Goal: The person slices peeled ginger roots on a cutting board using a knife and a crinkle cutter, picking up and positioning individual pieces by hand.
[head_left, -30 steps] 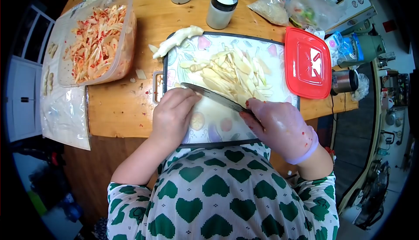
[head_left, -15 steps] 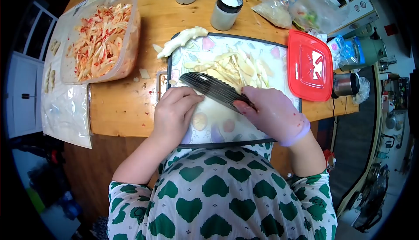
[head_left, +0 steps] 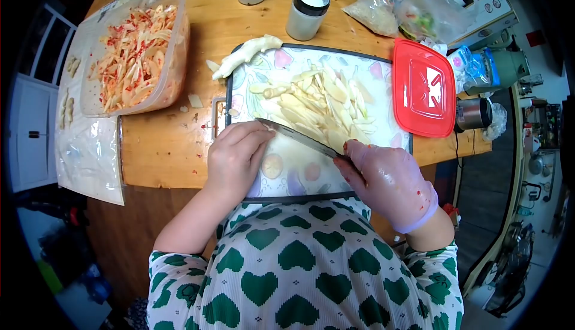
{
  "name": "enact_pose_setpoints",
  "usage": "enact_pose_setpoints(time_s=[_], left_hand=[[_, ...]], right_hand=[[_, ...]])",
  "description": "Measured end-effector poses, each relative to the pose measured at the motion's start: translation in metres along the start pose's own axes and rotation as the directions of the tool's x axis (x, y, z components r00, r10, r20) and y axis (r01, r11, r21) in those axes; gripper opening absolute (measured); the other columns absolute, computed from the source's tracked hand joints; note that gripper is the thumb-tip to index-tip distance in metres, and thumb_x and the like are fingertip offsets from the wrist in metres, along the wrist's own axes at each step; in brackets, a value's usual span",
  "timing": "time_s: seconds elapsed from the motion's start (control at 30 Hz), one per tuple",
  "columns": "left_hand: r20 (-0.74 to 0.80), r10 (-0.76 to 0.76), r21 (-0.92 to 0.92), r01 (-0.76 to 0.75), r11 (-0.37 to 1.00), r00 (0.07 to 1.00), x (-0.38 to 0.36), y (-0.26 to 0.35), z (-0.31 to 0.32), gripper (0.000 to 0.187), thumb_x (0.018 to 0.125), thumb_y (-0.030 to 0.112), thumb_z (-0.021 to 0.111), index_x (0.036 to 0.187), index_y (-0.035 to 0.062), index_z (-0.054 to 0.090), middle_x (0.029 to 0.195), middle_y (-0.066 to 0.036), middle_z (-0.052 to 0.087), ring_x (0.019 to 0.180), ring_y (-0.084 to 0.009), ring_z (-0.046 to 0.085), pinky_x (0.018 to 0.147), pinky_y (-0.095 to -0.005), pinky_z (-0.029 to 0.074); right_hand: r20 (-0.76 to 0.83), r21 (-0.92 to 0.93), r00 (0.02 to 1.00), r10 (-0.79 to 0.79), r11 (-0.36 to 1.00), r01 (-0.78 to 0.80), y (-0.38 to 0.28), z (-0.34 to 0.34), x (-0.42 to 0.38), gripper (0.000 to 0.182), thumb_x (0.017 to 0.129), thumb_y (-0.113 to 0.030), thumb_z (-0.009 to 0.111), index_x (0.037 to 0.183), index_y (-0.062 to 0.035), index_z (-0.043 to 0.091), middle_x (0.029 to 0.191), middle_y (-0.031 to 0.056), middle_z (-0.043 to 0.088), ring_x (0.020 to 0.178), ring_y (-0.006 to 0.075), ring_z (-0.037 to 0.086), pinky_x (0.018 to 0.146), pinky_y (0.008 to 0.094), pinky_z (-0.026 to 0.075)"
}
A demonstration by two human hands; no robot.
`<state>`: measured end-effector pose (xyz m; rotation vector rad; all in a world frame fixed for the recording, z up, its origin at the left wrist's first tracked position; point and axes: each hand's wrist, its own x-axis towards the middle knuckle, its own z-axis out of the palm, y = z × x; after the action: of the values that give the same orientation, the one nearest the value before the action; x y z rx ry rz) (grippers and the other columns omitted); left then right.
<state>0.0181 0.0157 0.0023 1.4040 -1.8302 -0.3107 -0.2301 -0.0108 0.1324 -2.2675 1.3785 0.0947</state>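
Note:
My right hand (head_left: 389, 180), in a thin purplish glove with red specks, is closed on the handle of a knife (head_left: 300, 140). Its blade slants up-left across a patterned cutting board (head_left: 371, 171), edge-on to my view. The tip lies by the fingertips of my left hand (head_left: 236, 153). That hand is bare, its fingers curled together low on the board's left side; whatever they pinch is mostly hidden. Just beyond the blade spreads a pile of pale ginger slices (head_left: 320, 99). An uncut piece of ginger root (head_left: 248, 54) rests across the board's top-left corner.
A clear tub (head_left: 179, 60) of red-flecked slices stands at the left on a plastic sheet (head_left: 90, 156). Two jars (head_left: 304, 24) are at the back. A red lid (head_left: 424, 90) overlaps the board's right edge. Plastic bags (head_left: 431, 18) and a box lie at the back right.
The knife has turned from showing its broad dark face to nearly edge-on, and swung toward me. My right hand has shifted right and nearer my body. My left hand barely moves.

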Motion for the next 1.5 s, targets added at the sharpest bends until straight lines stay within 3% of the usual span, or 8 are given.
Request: enact_pose_setpoints(time_s=[0.3,0.37,0.47,0.87,0.97,1.17,1.5], left_hand=[[0.013,0.01,-0.007,-0.01,1.0,1.0,-0.001,0.0,-0.002,0.018,0.081,-0.003,0.082,0.097,0.0044,0.08,0.105,-0.011,0.078,0.094,-0.0299,0.075,0.083,-0.0379,0.06],[0.007,0.001,-0.022,0.0,1.0,1.0,-0.002,-0.002,-0.004,0.018,0.081,-0.003,0.081,0.098,0.0043,0.08,0.105,-0.011,0.078,0.094,-0.03,0.075,0.083,-0.0378,0.06],[-0.003,0.0,-0.027,0.0,1.0,1.0,-0.004,-0.002,-0.003,0.018,0.081,-0.004,0.081,0.097,0.0044,0.08,0.105,-0.011,0.078,0.094,-0.0298,0.075,0.083,-0.0376,0.06],[-0.003,-0.014,-0.03,0.014,0.999,1.0,-0.002,0.0,-0.003,0.016,0.081,-0.003,0.081,0.096,0.0045,0.08,0.103,-0.009,0.077,0.092,-0.0288,0.075,0.081,-0.0374,0.06],[-0.012,-0.006,-0.027,0.006,1.0,1.0,-0.002,-0.002,-0.001,0.015,0.081,-0.003,0.081,0.095,0.0044,0.08,0.103,-0.01,0.077,0.092,-0.0289,0.075,0.081,-0.0373,0.06],[-0.004,0.003,-0.021,-0.003,1.0,1.0,-0.002,-0.001,-0.001,0.015,0.081,-0.004,0.082,0.094,0.0033,0.08,0.101,-0.01,0.078,0.091,-0.0283,0.076,0.08,-0.0359,0.061],[-0.026,-0.045,-0.045,0.044,0.998,0.999,-0.004,-0.002,0.0,0.015,0.081,-0.004,0.082,0.094,0.003,0.081,0.101,-0.011,0.078,0.092,-0.0277,0.076,0.081,-0.0352,0.061]], right_hand=[[0.018,0.025,1.0,-0.011,1.0,0.011,-0.011,0.023,0.046,0.024,0.109,-0.028,0.059,0.101,-0.0061,0.064,0.079,0.0209,0.07,0.079,0.0451,0.071,0.07,0.0521,0.056],[0.021,0.034,1.0,-0.011,0.999,0.01,-0.002,0.023,0.045,0.024,0.107,-0.028,0.064,0.099,-0.0054,0.062,0.079,0.0212,0.069,0.078,0.0448,0.07,0.068,0.0519,0.055],[-0.055,0.021,0.997,-0.055,0.998,0.057,0.006,0.018,0.029,0.024,0.107,-0.028,0.061,0.098,-0.0061,0.063,0.078,0.0208,0.07,0.076,0.0446,0.071,0.068,0.0526,0.057],[-0.048,-0.028,0.999,-0.02,0.999,0.019,-0.005,0.004,-0.002,0.019,0.105,-0.023,0.066,0.095,-0.0068,0.064,0.073,0.0181,0.069,0.069,0.0409,0.071,0.063,0.0495,0.057],[-0.009,0.005,1.0,-0.008,1.0,0.008,-0.005,0.01,0.005,0.02,0.106,-0.025,0.063,0.098,-0.0068,0.064,0.076,0.0201,0.069,0.074,0.0418,0.072,0.066,0.0509,0.057],[-0.087,0.066,0.993,-0.083,0.994,0.089,-0.013,0.038,0.048,0.023,0.107,-0.028,0.064,0.1,-0.0065,0.062,0.076,0.0214,0.068,0.075,0.0453,0.069,0.066,0.0521,0.054],[-0.04,0.072,0.999,-0.011,0.997,0.014,-0.004,0.015,0.017,0.026,0.108,-0.03,0.06,0.099,-0.0064,0.063,0.076,0.02,0.07,0.075,0.0444,0.071,0.067,0.0514,0.058]])
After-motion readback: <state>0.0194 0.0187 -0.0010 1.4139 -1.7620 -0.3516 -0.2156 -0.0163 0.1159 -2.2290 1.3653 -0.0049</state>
